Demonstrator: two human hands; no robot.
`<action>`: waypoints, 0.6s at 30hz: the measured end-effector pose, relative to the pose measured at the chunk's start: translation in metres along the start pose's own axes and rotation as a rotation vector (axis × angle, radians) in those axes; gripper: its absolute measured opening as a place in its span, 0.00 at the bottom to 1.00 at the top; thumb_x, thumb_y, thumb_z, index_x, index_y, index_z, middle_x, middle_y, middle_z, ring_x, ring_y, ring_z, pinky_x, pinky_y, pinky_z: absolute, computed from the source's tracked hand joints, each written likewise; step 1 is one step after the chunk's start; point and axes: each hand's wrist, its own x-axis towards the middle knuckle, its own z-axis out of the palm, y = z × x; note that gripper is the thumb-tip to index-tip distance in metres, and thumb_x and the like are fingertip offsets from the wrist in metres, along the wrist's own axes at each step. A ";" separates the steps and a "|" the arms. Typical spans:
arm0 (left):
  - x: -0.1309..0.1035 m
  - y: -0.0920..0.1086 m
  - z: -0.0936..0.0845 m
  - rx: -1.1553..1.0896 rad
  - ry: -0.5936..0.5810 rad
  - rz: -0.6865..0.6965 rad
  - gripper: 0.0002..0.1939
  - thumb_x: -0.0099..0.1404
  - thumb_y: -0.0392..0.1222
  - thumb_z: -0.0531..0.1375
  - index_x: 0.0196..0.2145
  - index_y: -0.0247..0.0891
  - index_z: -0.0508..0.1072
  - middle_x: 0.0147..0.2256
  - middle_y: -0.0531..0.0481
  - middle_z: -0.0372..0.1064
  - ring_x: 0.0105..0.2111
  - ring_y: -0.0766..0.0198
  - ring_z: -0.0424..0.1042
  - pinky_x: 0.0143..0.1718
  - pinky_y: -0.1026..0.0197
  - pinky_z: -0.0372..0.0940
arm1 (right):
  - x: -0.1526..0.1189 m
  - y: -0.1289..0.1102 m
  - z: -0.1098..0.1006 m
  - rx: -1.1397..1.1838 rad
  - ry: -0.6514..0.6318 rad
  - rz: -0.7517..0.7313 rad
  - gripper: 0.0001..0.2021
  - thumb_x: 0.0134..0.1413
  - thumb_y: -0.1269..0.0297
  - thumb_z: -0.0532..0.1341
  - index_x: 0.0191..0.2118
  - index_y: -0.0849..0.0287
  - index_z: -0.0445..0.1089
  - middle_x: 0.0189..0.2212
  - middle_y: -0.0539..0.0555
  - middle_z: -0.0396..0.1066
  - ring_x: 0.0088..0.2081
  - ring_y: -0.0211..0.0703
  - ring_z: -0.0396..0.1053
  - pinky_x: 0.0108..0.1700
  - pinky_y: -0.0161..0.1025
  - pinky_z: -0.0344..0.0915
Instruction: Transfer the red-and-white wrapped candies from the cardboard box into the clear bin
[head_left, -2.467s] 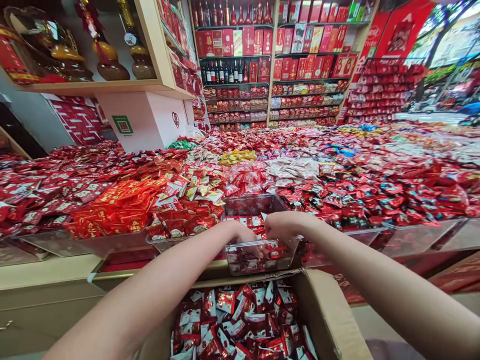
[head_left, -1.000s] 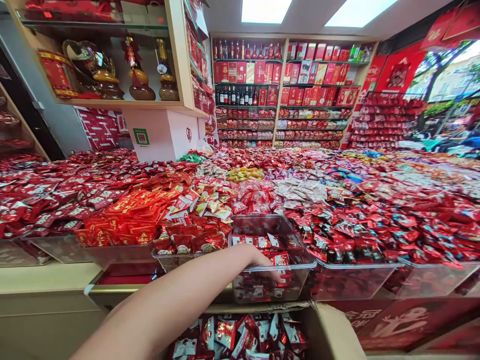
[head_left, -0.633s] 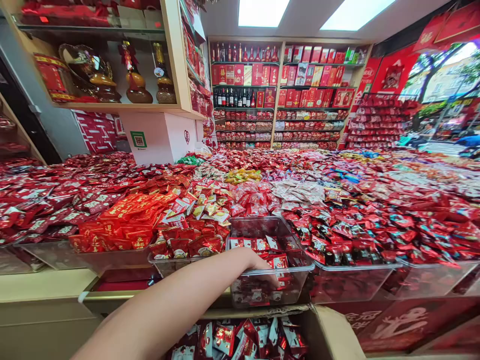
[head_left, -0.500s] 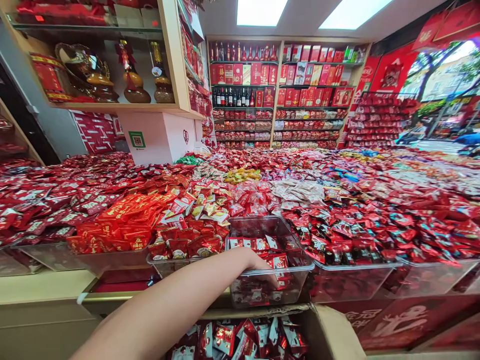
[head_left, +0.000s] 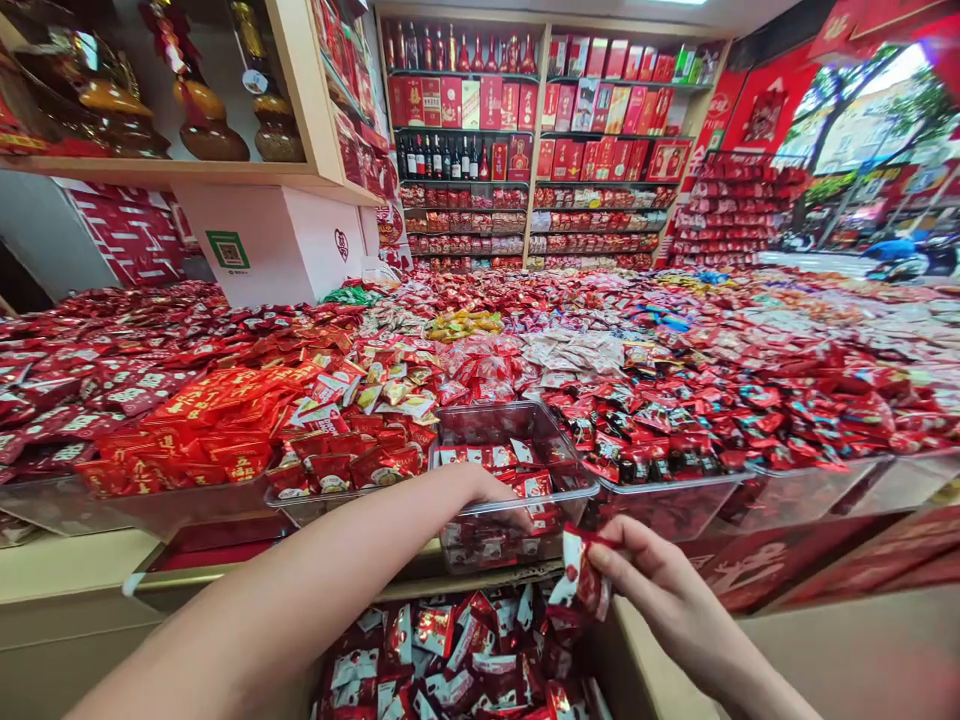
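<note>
My left hand point(head_left: 504, 500) reaches over the rim of a clear plastic bin point(head_left: 517, 425). Its fingers, partly seen through the front wall, point down and lie against small red-and-white wrapped candy packets point(head_left: 480, 458) inside. My right hand point(head_left: 645, 570) pinches red-and-white candy packets point(head_left: 577, 585) between thumb and fingers, just in front of the bin's right corner. Beneath them stands an open cardboard box point(head_left: 637, 660) filled with similar candy packets point(head_left: 450, 650).
Side by side along the counter are bins heaped with orange-red packets point(head_left: 225, 420), cream-and-red packets point(head_left: 382, 460) and dark red packets point(head_left: 675, 440). A white pillar point(head_left: 255, 240) and glass shelving point(head_left: 322, 110) rise at the left. Stocked shelves point(head_left: 540, 150) line the back wall.
My right hand has come into view from the lower right, holding candy packets. My left hand stays in the bin. The view has tilted down and shifted slightly right.
</note>
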 end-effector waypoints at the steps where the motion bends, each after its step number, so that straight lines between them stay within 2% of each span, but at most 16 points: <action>1: 0.000 0.000 -0.001 0.004 -0.004 0.009 0.16 0.50 0.53 0.56 0.32 0.40 0.72 0.26 0.53 0.74 0.29 0.60 0.72 0.31 0.59 0.67 | 0.004 -0.005 0.000 0.077 0.032 0.005 0.12 0.52 0.55 0.52 0.25 0.59 0.58 0.20 0.47 0.62 0.23 0.35 0.60 0.27 0.33 0.59; 7: 0.003 -0.001 -0.003 0.011 -0.005 0.056 0.15 0.50 0.50 0.57 0.33 0.40 0.72 0.27 0.53 0.75 0.30 0.61 0.71 0.33 0.61 0.66 | 0.018 -0.002 0.007 0.219 0.142 0.073 0.13 0.47 0.54 0.57 0.28 0.60 0.60 0.21 0.46 0.61 0.22 0.32 0.57 0.24 0.31 0.56; 12: 0.006 -0.004 -0.004 0.014 -0.038 0.042 0.16 0.50 0.52 0.55 0.32 0.40 0.72 0.28 0.52 0.75 0.30 0.60 0.72 0.32 0.59 0.67 | 0.018 -0.004 0.004 0.151 0.107 0.012 0.12 0.49 0.55 0.56 0.26 0.60 0.59 0.22 0.47 0.64 0.25 0.34 0.60 0.30 0.33 0.58; 15: 0.007 -0.004 -0.003 0.039 -0.020 0.064 0.16 0.50 0.52 0.56 0.32 0.40 0.72 0.28 0.51 0.75 0.30 0.59 0.72 0.32 0.58 0.67 | 0.019 -0.008 0.002 0.164 0.084 0.030 0.12 0.49 0.55 0.56 0.26 0.60 0.59 0.20 0.46 0.63 0.22 0.33 0.60 0.27 0.32 0.59; 18: 0.004 -0.004 0.000 0.077 0.040 0.157 0.15 0.50 0.51 0.56 0.32 0.40 0.72 0.28 0.52 0.74 0.30 0.59 0.72 0.33 0.58 0.67 | 0.021 -0.011 0.004 0.195 0.071 0.044 0.12 0.48 0.55 0.57 0.26 0.60 0.58 0.19 0.47 0.64 0.21 0.33 0.61 0.25 0.33 0.61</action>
